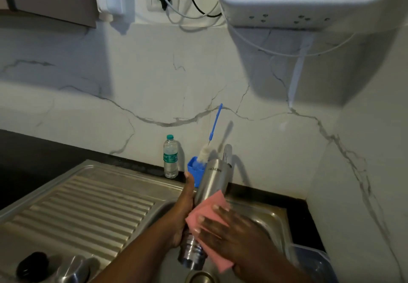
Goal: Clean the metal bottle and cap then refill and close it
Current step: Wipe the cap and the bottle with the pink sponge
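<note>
Steel sink (92, 196); marble wall (132, 84); perhaps dim.

Pink cloth (208, 218) and right hand (229, 232) hide bottle (212, 183) midsection; tap (227, 150) mostly behind bottle; water purifier (309, 2) cropped at top edge; plastic tub (313, 263) cropped at bottom edge.

The metal bottle (210, 183) is plain brushed silver with small dark lettering. A pink cloth (207, 221) lies over it. The wall (132, 88) is white marble veined in grey. The brush (215, 123) has a blue handle and whitish bristles and stands in a blue holder (193, 170). The clear plastic bottle (170, 156) has a green cap. The steel sink (88, 205) is ribbed, the desk (33, 150) black.
</note>
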The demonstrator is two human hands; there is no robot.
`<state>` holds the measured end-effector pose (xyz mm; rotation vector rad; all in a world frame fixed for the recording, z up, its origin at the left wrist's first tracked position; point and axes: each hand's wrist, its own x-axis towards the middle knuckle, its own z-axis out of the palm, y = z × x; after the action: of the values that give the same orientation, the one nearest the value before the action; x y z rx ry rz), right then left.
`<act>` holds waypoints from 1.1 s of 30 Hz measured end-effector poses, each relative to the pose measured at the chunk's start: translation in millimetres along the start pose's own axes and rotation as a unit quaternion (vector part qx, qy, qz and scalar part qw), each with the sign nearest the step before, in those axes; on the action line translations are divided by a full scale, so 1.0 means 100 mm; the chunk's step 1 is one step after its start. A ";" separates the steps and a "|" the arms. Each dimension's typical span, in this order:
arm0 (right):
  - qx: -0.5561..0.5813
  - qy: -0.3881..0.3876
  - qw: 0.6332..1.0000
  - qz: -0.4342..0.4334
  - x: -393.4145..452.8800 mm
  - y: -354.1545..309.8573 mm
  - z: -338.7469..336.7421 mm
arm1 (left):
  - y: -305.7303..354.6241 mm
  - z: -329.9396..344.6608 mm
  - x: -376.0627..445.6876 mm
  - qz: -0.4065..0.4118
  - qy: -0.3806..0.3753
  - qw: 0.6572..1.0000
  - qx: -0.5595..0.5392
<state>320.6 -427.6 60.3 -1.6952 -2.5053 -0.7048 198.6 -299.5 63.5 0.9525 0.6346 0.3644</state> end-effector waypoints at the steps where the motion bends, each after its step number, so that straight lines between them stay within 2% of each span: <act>1: 0.003 0.006 1.000 -0.002 -0.02 0.05 0.03 | -0.03 -0.05 0.02 -0.012 -0.006 1.000 0.010; 3: 0.042 0.040 0.997 0.059 0.02 0.33 0.12 | -0.06 -0.08 -0.03 -0.033 -0.015 0.997 0.064; 5: 0.127 0.093 0.978 0.137 0.10 0.67 0.15 | -0.09 -0.06 -0.08 -0.035 -0.021 0.991 0.128; 8: 0.190 0.089 0.959 0.188 0.20 0.70 -0.06 | -0.13 0.01 -0.12 0.005 -0.014 0.978 0.206; 10: 0.156 0.116 0.969 0.153 0.24 0.40 -0.17 | -0.12 -0.01 -0.12 0.035 -0.003 0.975 0.219; 12: 0.179 0.072 0.976 0.106 0.30 0.02 -0.13 | -0.06 0.01 -0.10 0.040 0.034 0.982 0.184; 13: 0.192 0.026 0.975 0.106 0.29 -0.08 -0.06 | -0.05 0.01 -0.10 0.041 0.035 0.984 0.171; 16: 0.136 0.073 0.984 0.092 0.27 0.07 0.06 | -0.07 0.02 -0.12 0.065 0.030 0.981 0.178; 20: 0.215 0.120 0.948 0.200 0.25 0.49 0.13 | -0.15 -0.01 -0.13 0.062 0.017 0.965 0.253; 22: 0.243 0.143 0.925 0.254 0.25 0.52 0.18 | -0.16 -0.06 -0.13 0.057 0.001 0.967 0.250; 24: 0.264 0.144 0.915 0.270 0.22 0.39 0.15 | -0.17 -0.10 -0.14 0.048 -0.010 0.965 0.257; 26: 0.261 0.103 0.929 0.241 0.15 0.15 0.12 | -0.15 -0.10 -0.17 0.046 -0.020 0.973 0.224; 28: 0.270 0.040 0.946 0.177 0.08 -0.15 0.10 | -0.13 -0.15 -0.14 0.043 -0.038 0.991 0.123; 30: 0.137 0.019 0.988 0.070 0.01 -0.37 0.15 | -0.10 -0.23 -0.11 0.025 -0.053 0.997 0.046; 33: 0.079 0.023 0.996 0.033 -0.06 -0.17 0.26 | -0.07 -0.27 -0.18 -0.018 -0.117 0.993 -0.022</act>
<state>313.0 -428.1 29.6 -1.6785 -2.3925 -0.5195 167.0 -296.1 52.4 0.9247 0.4285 0.2293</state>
